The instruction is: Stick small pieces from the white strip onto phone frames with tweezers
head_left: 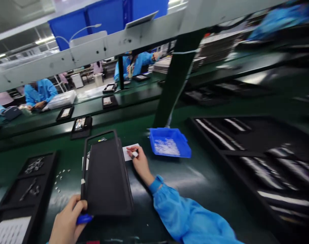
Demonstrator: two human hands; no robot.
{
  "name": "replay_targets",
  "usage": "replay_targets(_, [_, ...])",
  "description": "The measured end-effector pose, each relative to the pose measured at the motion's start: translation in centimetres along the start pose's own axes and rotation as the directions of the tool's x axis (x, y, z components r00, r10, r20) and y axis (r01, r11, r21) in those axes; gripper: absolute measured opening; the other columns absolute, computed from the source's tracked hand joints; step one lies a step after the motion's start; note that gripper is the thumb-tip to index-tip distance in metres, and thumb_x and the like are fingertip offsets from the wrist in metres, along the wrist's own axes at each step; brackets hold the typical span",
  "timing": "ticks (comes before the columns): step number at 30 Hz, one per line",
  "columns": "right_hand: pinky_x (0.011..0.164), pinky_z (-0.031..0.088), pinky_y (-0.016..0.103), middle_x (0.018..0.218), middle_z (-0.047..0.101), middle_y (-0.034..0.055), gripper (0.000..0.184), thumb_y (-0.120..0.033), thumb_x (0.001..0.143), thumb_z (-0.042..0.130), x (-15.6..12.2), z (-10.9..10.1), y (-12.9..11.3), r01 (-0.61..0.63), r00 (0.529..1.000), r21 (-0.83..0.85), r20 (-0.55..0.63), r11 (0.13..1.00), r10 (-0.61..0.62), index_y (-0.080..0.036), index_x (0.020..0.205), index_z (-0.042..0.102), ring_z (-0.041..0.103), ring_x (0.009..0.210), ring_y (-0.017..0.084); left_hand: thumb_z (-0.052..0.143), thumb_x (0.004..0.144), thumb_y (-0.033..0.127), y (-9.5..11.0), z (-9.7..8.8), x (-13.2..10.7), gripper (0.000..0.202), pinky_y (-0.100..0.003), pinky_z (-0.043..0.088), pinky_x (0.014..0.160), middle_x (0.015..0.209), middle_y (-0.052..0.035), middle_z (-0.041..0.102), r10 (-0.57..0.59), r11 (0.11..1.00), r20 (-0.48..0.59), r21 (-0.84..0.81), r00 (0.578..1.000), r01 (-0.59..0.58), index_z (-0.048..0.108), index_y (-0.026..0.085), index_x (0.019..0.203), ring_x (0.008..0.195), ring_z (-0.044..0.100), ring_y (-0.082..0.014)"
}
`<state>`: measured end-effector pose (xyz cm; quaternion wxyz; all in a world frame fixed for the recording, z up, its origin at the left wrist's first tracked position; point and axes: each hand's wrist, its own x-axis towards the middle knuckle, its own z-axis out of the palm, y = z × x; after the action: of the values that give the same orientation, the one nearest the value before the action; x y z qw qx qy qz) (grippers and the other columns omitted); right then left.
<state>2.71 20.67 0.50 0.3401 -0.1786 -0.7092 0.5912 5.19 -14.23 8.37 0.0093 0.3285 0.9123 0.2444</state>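
A black rectangular tray or frame (pixel 107 178) stands tilted on the green bench in front of me. At its lower left edge, my left hand (pixel 70 217) is closed, fingers against the rim. A blue object (pixel 84 219) like a tool handle pokes out from under those fingers; its kind is unclear. My right hand (pixel 140 162) is to the right of the tray, over a small white sheet (pixel 127 154). Its fingers are bent together, one wearing a white finger cover; anything pinched in them is hidden. Small white bits (pixel 60 177) lie scattered left of the tray.
A blue bin (pixel 172 153) holds small clear pieces. On the left, a compartmented black tray (pixel 40 189) carries metal parts; a large black tray (pixel 220 154) with strips lies right. A green post (pixel 178 71) rises behind. Co-workers in blue (pixel 40 91) sit across the line.
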Motion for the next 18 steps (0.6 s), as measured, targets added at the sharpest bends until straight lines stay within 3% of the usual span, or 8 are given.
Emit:
replay_targets(4, [0.090,0.049,0.044,0.101,0.068,0.0118,0.031,-0.048,0.081,0.058,-0.3,0.0,0.0,-0.031,0.999,0.068,0.029,0.997,0.029,-0.020,0.095,0.052,0.065,0.098,0.026,0.056,0.090,0.055,-1.3,-2.2,2.2,0.032,-0.022,0.054,0.071,0.088,-0.0035,0.064,-0.019,0.995,-0.264,0.089,0.964,0.044,0.058,0.024,0.084,0.080,0.068,-0.0176])
replay_targets(7, [0.092,0.048,0.046,0.099,0.070,0.0105,0.037,-0.052,0.076,0.067,-0.9,0.2,-1.5,-0.052,0.996,0.099,0.084,0.994,0.043,-0.022,0.093,0.054,0.065,0.099,0.028,0.053,0.091,0.059,-2.1,-3.4,2.2,0.037,-0.022,0.054,0.069,0.087,-0.0025,0.063,0.024,0.982,-0.328,0.186,0.945,0.039,0.057,0.023,0.086,0.078,0.068,-0.0169])
replay_targets(10, [0.086,0.054,0.044,0.108,0.070,0.0115,0.041,-0.058,0.081,0.065,-1.6,0.6,-3.9,-0.159,0.974,0.231,0.195,0.960,0.114,-0.024,0.097,0.052,0.067,0.100,0.028,0.048,0.097,0.050,-0.9,-2.6,1.0,0.029,-0.021,0.054,0.064,0.096,-0.0040,0.065,0.116,0.954,-0.200,0.295,0.973,-0.053,0.059,0.024,0.093,0.078,0.070,-0.0156])
replay_targets(13, [0.067,0.059,0.037,0.126,0.064,0.0124,0.048,-0.062,0.079,0.068,-2.5,0.1,-6.0,-0.339,0.925,0.372,0.299,0.864,0.234,-0.026,0.103,0.048,0.070,0.092,0.027,0.046,0.098,0.040,1.6,-0.5,0.6,0.021,-0.020,0.054,0.056,0.098,-0.0054,0.066,0.218,0.920,-0.048,0.343,0.975,-0.189,0.061,0.025,0.098,0.076,0.070,-0.0159])
replay_targets(16, [0.062,0.060,0.032,0.131,0.061,0.0119,0.059,-0.056,0.063,0.083,-3.1,-2.0,-6.8,-0.349,0.933,0.321,0.212,0.880,0.292,-0.026,0.100,0.048,0.071,0.082,0.023,0.058,0.093,0.040,3.7,0.9,1.9,0.016,-0.023,0.056,0.057,0.094,-0.0044,0.067,0.283,0.930,0.046,0.234,0.958,-0.285,0.062,0.025,0.098,0.079,0.070,-0.0181])
replay_targets(18, [0.064,0.061,0.031,0.125,0.065,0.0115,0.058,-0.055,0.062,0.084,-3.6,-4.2,-6.4,-0.310,0.951,0.242,0.094,0.920,0.296,-0.026,0.098,0.049,0.072,0.083,0.024,0.071,0.084,0.042,4.0,1.0,3.7,0.034,-0.025,0.059,0.071,0.101,-0.0020,0.070,0.310,0.947,0.106,0.053,0.945,-0.317,0.060,0.028,0.113,0.088,0.071,-0.0180])
